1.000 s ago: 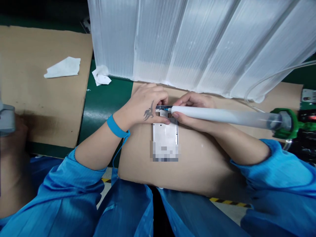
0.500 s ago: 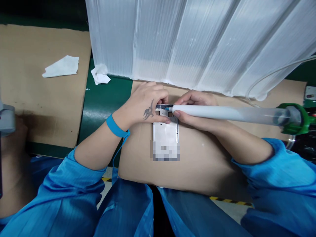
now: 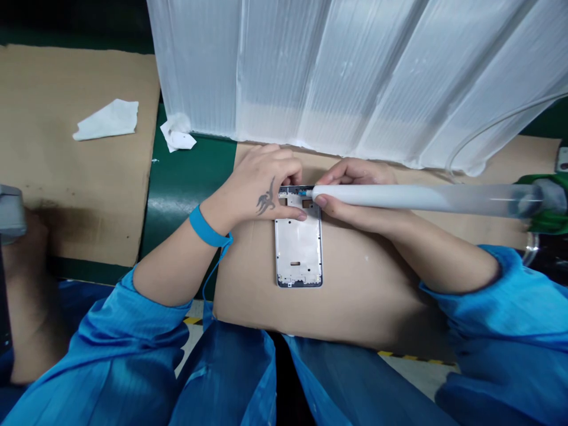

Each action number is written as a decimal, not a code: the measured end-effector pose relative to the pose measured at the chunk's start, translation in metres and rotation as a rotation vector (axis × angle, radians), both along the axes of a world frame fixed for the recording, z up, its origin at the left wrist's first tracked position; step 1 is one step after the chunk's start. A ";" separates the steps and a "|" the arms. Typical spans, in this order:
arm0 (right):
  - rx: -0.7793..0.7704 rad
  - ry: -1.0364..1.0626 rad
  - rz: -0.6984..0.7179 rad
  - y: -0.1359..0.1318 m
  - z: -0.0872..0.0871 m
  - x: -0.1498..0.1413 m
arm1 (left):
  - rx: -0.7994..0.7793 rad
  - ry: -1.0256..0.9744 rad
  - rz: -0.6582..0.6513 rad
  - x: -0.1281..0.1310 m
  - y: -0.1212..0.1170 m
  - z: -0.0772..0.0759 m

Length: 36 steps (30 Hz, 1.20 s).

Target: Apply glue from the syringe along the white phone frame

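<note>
A silver phone frame (image 3: pixel 298 248) lies flat on a cardboard sheet (image 3: pixel 364 296). My left hand (image 3: pixel 261 189), with a blue wrist strap (image 3: pixel 205 228), pinches the frame's top left corner, fingers closed on it. My right hand (image 3: pixel 355 195) grips a long white dispensing syringe (image 3: pixel 421 198) held almost level. Its blue tip touches the frame's top edge. A green fitting (image 3: pixel 545 207) caps the syringe's far end, and a clear hose runs off from it.
A white corrugated plastic sheet (image 3: pixel 346 77) stands behind the work. Crumpled white wipes (image 3: pixel 109 120) (image 3: pixel 177 136) lie on a second cardboard sheet (image 3: pixel 66 165) and on the green belt (image 3: pixel 186 177). A grey object (image 3: pixel 11 213) sits at the left edge.
The syringe has shifted slightly to the right along the frame's top edge. The view has drifted a little. Both hands keep their hold.
</note>
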State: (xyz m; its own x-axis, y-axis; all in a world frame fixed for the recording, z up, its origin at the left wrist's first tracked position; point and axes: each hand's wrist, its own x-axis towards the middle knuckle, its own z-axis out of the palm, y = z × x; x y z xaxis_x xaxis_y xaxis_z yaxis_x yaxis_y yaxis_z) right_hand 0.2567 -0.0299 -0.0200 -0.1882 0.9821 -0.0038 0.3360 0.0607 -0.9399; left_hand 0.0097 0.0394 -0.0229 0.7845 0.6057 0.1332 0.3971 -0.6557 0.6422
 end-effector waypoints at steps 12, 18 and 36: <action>-0.012 0.017 -0.034 0.000 0.000 0.002 | 0.001 0.005 0.011 0.000 0.000 -0.001; 0.003 0.020 -0.030 0.001 -0.001 0.002 | 0.004 0.024 0.009 0.000 -0.001 0.000; 0.001 0.001 -0.044 0.001 0.001 -0.001 | 0.029 -0.005 0.005 -0.001 0.000 -0.003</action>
